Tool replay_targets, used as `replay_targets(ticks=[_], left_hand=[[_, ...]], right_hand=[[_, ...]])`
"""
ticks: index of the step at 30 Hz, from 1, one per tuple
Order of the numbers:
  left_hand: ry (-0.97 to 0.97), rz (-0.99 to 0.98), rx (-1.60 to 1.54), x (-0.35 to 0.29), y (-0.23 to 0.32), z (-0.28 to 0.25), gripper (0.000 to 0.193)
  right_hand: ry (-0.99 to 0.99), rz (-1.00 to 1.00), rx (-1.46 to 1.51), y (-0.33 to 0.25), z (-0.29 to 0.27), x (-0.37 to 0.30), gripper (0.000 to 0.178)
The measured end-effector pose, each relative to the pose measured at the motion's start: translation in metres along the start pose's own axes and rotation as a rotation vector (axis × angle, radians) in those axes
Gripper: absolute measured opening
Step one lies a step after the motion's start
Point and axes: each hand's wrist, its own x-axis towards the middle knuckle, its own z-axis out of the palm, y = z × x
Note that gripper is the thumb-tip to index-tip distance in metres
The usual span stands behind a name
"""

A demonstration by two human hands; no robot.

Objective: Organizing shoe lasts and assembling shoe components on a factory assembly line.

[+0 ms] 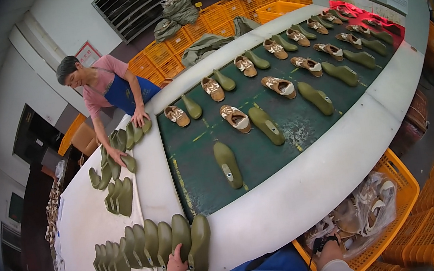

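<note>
My left hand [174, 264] is at the right end of a row of olive-green shoe lasts [151, 244] on the white table. Its fingers are closed against the lower part of the end shoe last [200, 242], partly hidden behind it. Down in an orange crate [403, 182] at my right is my right hand [334, 239], beside brown and white shoe uppers [347, 217] and clear plastic bags [374, 197]. The fingers of that hand are hidden. Nearest on the green conveyor belt [200, 176] lies a single last [227, 164].
Across the table, a co-worker in a blue apron [127, 95] handles more lasts [119, 143]. Pairs of uppers and lasts line the belt toward a red-lit machine opening [377, 21]. Orange crates [166, 60] stand behind it; others are stacked at right. A white border [291, 202] edges the belt.
</note>
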Motion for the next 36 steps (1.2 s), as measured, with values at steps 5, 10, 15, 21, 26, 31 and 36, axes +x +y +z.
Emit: replay_targets(ticks=[5, 10, 15, 21, 26, 31, 36], left_hand=[[-0.045, -0.021, 0.035, 0.002, -0.004, 0.000, 0.083], [-0.125, -0.004, 0.009, 0.008, -0.008, -0.003, 0.085], [-0.151, 0.073, 0.033, 0.009, -0.011, -0.010, 0.085], [-0.313, 0.074, 0.183, 0.012, 0.006, -0.055, 0.076], [-0.035, 0.441, 0.029, 0.029, 0.079, -0.102, 0.064], [-0.221, 0.792, -0.810, 0.023, 0.160, -0.129, 0.069], [-0.831, 0.568, -1.516, 0.014, 0.165, -0.156, 0.064]], right_hand=[[0.067, 0.057, 0.023, -0.021, -0.014, -0.026, 0.024], [0.119, -0.124, -0.004, -0.020, -0.034, -0.043, 0.010], [0.239, -0.583, 0.099, -0.021, -0.052, -0.107, 0.029], [0.117, -1.072, 0.045, -0.091, -0.067, -0.246, 0.033], [-0.267, -1.180, -0.078, -0.139, -0.043, -0.391, 0.017], [-1.217, -0.678, 0.153, -0.098, 0.048, -0.502, 0.026], [-1.427, -0.391, -0.054, -0.038, 0.100, -0.548, 0.032]])
